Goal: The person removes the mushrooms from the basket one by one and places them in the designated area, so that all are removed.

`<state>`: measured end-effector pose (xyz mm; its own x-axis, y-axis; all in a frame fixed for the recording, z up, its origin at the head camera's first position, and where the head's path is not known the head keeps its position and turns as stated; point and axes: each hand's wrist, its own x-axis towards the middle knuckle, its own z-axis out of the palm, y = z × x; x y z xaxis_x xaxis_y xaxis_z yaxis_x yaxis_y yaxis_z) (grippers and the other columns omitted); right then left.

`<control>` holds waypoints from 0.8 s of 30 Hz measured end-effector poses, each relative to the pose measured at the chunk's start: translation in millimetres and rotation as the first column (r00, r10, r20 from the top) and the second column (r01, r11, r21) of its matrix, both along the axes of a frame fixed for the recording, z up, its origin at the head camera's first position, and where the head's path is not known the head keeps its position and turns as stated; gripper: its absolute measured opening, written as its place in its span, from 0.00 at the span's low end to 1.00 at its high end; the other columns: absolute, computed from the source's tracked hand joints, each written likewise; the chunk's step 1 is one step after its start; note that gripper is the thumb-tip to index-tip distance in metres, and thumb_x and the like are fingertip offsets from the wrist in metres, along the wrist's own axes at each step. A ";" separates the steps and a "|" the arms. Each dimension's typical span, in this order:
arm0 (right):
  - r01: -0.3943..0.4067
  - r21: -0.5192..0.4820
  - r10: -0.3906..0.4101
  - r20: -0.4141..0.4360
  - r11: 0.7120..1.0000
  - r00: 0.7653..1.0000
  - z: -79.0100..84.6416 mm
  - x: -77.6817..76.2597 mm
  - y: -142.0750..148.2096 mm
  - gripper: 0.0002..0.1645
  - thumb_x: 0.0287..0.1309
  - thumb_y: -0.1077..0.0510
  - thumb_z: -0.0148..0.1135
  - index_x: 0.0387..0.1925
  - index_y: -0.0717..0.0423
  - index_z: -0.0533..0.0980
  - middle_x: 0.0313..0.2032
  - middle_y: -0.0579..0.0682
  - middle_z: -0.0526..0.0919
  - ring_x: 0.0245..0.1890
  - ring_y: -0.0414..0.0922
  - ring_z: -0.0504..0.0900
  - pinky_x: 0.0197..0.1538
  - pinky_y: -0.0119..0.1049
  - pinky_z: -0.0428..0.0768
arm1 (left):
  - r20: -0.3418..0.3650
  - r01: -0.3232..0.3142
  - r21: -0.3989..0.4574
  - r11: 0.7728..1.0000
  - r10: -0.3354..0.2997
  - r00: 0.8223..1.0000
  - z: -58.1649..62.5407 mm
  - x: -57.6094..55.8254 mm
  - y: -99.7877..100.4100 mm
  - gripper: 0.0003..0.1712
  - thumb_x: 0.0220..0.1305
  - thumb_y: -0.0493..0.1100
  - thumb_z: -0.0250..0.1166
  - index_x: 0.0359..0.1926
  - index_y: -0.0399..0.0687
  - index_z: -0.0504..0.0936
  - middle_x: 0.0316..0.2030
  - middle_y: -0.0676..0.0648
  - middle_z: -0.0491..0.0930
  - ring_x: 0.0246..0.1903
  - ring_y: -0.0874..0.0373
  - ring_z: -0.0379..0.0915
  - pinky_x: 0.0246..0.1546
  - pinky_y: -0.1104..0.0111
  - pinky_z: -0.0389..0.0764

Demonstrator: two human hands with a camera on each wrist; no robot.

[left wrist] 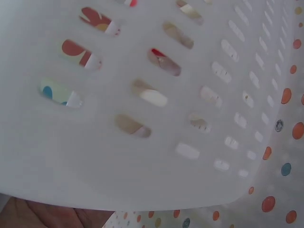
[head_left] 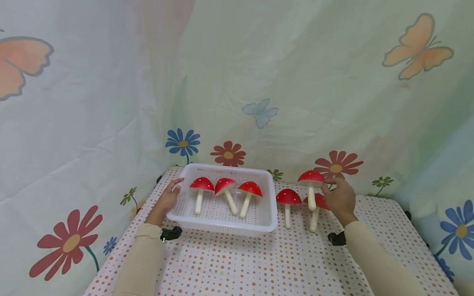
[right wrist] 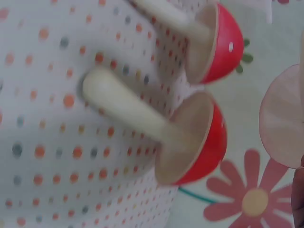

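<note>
My left hand (head_left: 168, 198) grips the left side of a white plastic basket (head_left: 225, 230); part of that hand (left wrist: 52, 216) shows beside the basket's edge in the left wrist view. Inside lie three red-capped toy mushrooms, a left one (head_left: 201, 183), a middle one (head_left: 225, 185) and a right one (head_left: 251, 189). To the basket's right, my right hand (head_left: 341, 199) pinches another toy mushroom (head_left: 310, 177) by its cap, stem hanging down. Below it two more lie on the table, one nearer the basket (head_left: 288, 197) and one partly covered (head_left: 314, 220).
A dotted cloth covers the table (head_left: 244, 274). Behind and beside it hangs a curtain (head_left: 319, 93) printed with flowers and butterflies. Both wrists wear dark camera mounts, one left (head_left: 171, 233) and one right (head_left: 337, 238).
</note>
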<state>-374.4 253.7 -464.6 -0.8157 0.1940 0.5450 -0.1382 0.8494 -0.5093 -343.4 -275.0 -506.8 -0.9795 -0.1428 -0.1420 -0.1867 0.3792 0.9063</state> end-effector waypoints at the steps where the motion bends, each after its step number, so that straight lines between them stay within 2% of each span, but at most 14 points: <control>1: 0.012 -0.004 -0.012 0.004 1.000 1.000 -0.4 0.9 7.7 0.15 0.63 0.58 0.61 0.45 0.66 0.81 0.41 0.65 0.84 0.25 0.53 0.79 0.23 0.35 0.69 | 0.001 0.000 0.002 1.000 0.000 1.000 0.3 -0.1 0.0 0.25 0.80 0.53 0.38 0.74 0.66 0.56 0.73 0.39 0.58 0.62 0.40 0.66 0.53 0.51 0.76; 7: 0.094 -0.007 -0.093 0.033 0.996 0.995 -2.9 9.5 46.2 0.16 0.64 0.58 0.59 0.45 0.69 0.79 0.42 0.68 0.82 0.20 0.53 0.75 0.20 0.36 0.64 | -0.005 0.004 -0.004 1.000 -0.004 1.000 2.9 0.0 0.4 0.26 0.80 0.54 0.37 0.74 0.67 0.56 0.74 0.39 0.56 0.64 0.39 0.64 0.56 0.48 0.74; 11: 0.136 0.006 -0.136 0.050 0.991 0.989 -6.1 11.3 60.9 0.17 0.65 0.58 0.57 0.45 0.70 0.79 0.43 0.70 0.82 0.25 0.55 0.75 0.23 0.38 0.65 | 0.002 -0.009 0.001 1.000 0.009 1.000 3.5 0.1 -1.3 0.26 0.80 0.55 0.37 0.74 0.67 0.56 0.76 0.40 0.52 0.68 0.37 0.59 0.62 0.43 0.68; 16: 0.166 0.023 -0.167 0.066 0.986 0.984 -17.1 15.2 71.5 0.17 0.65 0.59 0.56 0.45 0.71 0.78 0.43 0.71 0.82 0.30 0.60 0.78 0.28 0.47 0.70 | 0.003 -0.016 -0.002 1.000 0.016 1.000 3.3 1.2 -2.7 0.25 0.80 0.54 0.37 0.74 0.67 0.56 0.77 0.40 0.50 0.70 0.36 0.56 0.65 0.39 0.63; 19: 0.176 0.032 -0.179 0.094 0.984 0.979 -27.2 21.6 76.6 0.17 0.65 0.60 0.56 0.44 0.72 0.78 0.43 0.71 0.82 0.30 0.60 0.78 0.29 0.50 0.72 | 0.009 -0.007 -0.003 1.000 0.007 1.000 3.1 1.8 -1.9 0.26 0.80 0.54 0.37 0.75 0.67 0.55 0.77 0.40 0.50 0.70 0.36 0.56 0.65 0.40 0.64; 24: 0.197 0.066 -0.204 0.142 0.978 0.969 -41.6 29.2 85.1 0.16 0.64 0.60 0.55 0.43 0.72 0.78 0.40 0.70 0.81 0.27 0.57 0.77 0.27 0.49 0.71 | 0.026 -0.002 0.002 1.000 0.002 1.000 2.2 1.4 0.6 0.26 0.80 0.55 0.37 0.75 0.68 0.55 0.77 0.40 0.50 0.68 0.37 0.58 0.62 0.42 0.68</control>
<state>-345.2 338.8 -506.2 -0.8349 0.3367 0.4354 0.1105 0.8775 -0.4666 -342.0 -274.4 -504.6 -0.9752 -0.1445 -0.1675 -0.2107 0.3769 0.9020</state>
